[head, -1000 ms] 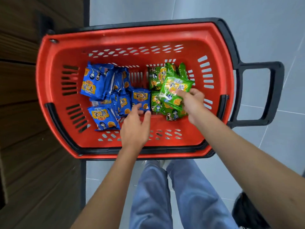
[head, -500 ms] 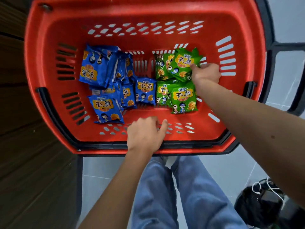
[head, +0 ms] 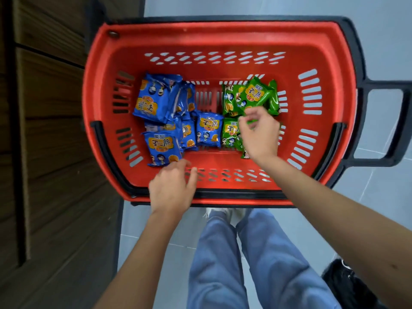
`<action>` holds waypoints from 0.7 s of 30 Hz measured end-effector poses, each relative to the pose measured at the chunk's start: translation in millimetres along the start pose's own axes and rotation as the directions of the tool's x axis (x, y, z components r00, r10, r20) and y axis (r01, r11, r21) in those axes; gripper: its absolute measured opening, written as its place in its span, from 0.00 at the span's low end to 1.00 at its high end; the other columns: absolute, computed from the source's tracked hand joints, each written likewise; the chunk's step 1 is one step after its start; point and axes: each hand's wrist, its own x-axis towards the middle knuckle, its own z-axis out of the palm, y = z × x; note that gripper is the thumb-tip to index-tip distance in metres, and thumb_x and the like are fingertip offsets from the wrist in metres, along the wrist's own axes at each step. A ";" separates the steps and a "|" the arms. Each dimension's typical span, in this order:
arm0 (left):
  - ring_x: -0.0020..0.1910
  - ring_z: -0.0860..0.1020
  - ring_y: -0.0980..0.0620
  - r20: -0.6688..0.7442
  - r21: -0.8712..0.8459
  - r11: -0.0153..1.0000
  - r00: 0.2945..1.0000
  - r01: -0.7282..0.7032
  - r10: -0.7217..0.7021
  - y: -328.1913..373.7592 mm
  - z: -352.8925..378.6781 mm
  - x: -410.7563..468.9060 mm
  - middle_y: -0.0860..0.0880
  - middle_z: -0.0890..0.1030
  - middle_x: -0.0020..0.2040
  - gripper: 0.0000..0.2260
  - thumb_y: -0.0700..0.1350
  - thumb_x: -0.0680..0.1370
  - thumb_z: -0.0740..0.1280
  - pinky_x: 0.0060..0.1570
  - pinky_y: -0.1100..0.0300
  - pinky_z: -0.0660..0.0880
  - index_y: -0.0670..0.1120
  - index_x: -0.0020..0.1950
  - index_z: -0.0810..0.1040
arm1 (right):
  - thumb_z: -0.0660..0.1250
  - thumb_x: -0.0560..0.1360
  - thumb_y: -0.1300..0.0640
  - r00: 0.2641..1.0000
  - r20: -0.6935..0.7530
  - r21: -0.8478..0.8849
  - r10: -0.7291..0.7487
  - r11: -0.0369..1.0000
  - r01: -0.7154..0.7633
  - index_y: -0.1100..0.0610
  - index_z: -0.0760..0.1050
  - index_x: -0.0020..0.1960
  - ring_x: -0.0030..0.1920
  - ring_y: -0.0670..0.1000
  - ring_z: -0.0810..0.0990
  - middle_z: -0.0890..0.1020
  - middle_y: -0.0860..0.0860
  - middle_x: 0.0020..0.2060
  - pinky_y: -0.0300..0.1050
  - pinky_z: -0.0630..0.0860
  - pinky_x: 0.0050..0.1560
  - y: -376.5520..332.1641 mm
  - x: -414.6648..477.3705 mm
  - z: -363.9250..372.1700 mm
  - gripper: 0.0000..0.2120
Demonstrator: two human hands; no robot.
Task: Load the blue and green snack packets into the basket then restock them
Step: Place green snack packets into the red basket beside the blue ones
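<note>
A red basket [head: 214, 34] with a black rim stands on the floor below me. Several blue snack packets [head: 156, 101] lie in its left half, one of them at the front [head: 161, 148] and another in the middle [head: 208, 130]. Several green snack packets [head: 254, 94] lie in the right half. My right hand [head: 259, 132] hovers over the green packets with loosely curled fingers, holding nothing and hiding part of a green packet [head: 229, 132]. My left hand [head: 171, 186] is over the basket's near wall, fingers relaxed, just short of the front blue packet.
Dark wooden panelling [head: 44, 130] runs along the left, close to the basket. The basket's black pull handle [head: 401, 121] sticks out to the right over grey floor tiles. My jeans-clad legs [head: 223, 264] are below, and a black bag [head: 347, 284] sits at bottom right.
My right hand let go of the green packet on the rear green pile and drew back toward me. My left hand shifted left toward the front blue packet.
</note>
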 end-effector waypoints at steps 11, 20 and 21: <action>0.36 0.80 0.43 -0.086 0.007 0.962 0.958 -0.274 0.274 -73.0 -10.9 -1.1 0.47 0.82 0.35 0.17 0.53 0.75 0.56 0.32 0.55 0.72 0.45 0.41 0.80 | 0.75 0.64 0.41 0.845 0.503 -0.128 0.185 0.982 -0.138 0.59 0.67 0.62 0.58 0.59 0.76 0.78 0.57 0.56 0.45 0.70 0.49 -44.0 -53.2 137.0 0.35; 0.32 0.79 0.44 -0.198 -0.043 0.946 0.931 -0.322 0.308 -75.8 -6.0 -0.9 0.48 0.81 0.34 0.15 0.51 0.76 0.57 0.30 0.59 0.69 0.45 0.41 0.80 | 0.76 0.64 0.45 0.865 0.437 -0.082 0.245 0.969 -0.233 0.57 0.75 0.59 0.56 0.55 0.78 0.81 0.54 0.54 0.50 0.74 0.58 -33.0 -53.0 129.0 0.29; 0.32 0.79 0.44 -0.222 -0.074 0.952 0.936 -0.297 0.274 -74.3 -6.5 -0.1 0.48 0.81 0.34 0.15 0.50 0.77 0.58 0.30 0.59 0.68 0.45 0.41 0.80 | 0.76 0.64 0.46 0.873 0.417 -0.069 0.251 0.967 -0.245 0.58 0.76 0.57 0.54 0.55 0.79 0.82 0.54 0.52 0.51 0.75 0.57 -32.9 -54.6 124.4 0.27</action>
